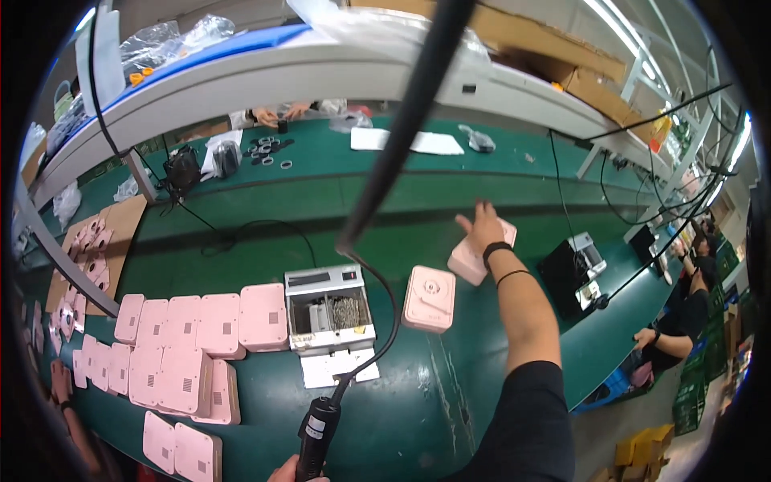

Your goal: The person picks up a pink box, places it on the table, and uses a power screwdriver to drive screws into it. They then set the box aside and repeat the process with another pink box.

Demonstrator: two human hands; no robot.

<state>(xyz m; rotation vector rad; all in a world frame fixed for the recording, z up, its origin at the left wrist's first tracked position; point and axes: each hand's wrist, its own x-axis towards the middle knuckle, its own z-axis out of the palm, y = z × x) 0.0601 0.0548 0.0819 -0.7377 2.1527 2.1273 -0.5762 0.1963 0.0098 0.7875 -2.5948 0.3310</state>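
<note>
My left hand [286,471] is at the lower edge, closed round a black electric screwdriver [319,430] whose cable curves up past the screw box. Only part of that hand shows. To the far right, my right hand [484,229] reaches over a pink casing [467,263], fingers stretched out and thumb apart. The hand covers part of this casing and appears to touch it. Left of it lies another pink casing [430,299] with a round mark on its top. A grey-white screw box [329,309] with small metal screws inside stands nearer the middle.
Several pink casings [183,321] stand in rows on the left of the green table [401,386]. A dark post [409,120] crosses the view. A black device [572,265] stands right. Co-workers' hands show at the far side [277,114], left edge [60,381] and right [645,337].
</note>
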